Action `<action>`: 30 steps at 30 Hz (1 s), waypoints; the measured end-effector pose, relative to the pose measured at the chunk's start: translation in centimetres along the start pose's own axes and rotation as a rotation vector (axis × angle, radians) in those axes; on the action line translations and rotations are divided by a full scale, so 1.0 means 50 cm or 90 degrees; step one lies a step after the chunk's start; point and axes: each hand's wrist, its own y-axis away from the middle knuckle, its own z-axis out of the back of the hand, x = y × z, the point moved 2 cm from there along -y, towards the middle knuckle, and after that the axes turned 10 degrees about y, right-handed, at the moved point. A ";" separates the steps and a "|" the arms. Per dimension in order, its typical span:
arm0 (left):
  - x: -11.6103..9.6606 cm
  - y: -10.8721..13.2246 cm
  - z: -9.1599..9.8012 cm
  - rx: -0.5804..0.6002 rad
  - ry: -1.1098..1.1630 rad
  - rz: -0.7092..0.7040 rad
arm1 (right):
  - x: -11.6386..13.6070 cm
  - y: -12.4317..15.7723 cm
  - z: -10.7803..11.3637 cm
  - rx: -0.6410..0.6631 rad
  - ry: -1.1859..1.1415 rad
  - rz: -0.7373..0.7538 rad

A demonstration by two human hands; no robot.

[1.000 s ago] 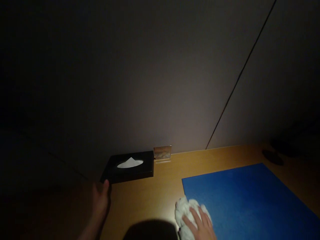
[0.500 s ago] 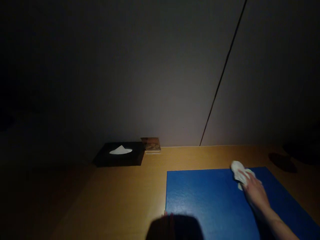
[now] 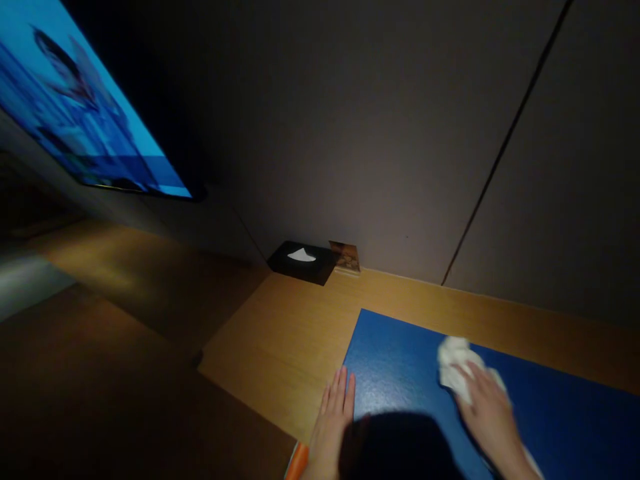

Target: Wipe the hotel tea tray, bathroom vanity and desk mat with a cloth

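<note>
A blue mat lies on the wooden desk. On its far part, a crumpled white cloth is pressed down under my right hand, whose fingers are bent over it. At the mat's left edge my left hand rests flat, fingers stretched out, with nothing in it. A dark round shadow or object covers the mat's near part between the hands; I cannot tell which. Below my left hand, a bit of something orange shows at the desk's front edge.
Against the wall stand a black tissue box with a white tissue sticking out, and a small brown picture card. A lit screen hangs on the wall at upper left. The desk's left corner borders a dark floor.
My view has swung left and tilted, bringing the screen in. My right hand has slid the cloth to the left over the mat. My left hand now shows more fully at the mat's edge.
</note>
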 end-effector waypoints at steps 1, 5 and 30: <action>0.006 -0.004 -0.006 -0.005 -0.005 -0.007 | 0.095 -0.057 -0.009 0.061 -0.019 0.041; 0.046 -0.027 -0.041 0.018 -0.103 -0.030 | 0.359 -0.209 -0.012 0.136 -0.067 0.156; 0.003 -0.001 -0.046 -0.266 -0.082 -0.093 | 0.330 -0.158 -0.029 0.106 -0.017 0.165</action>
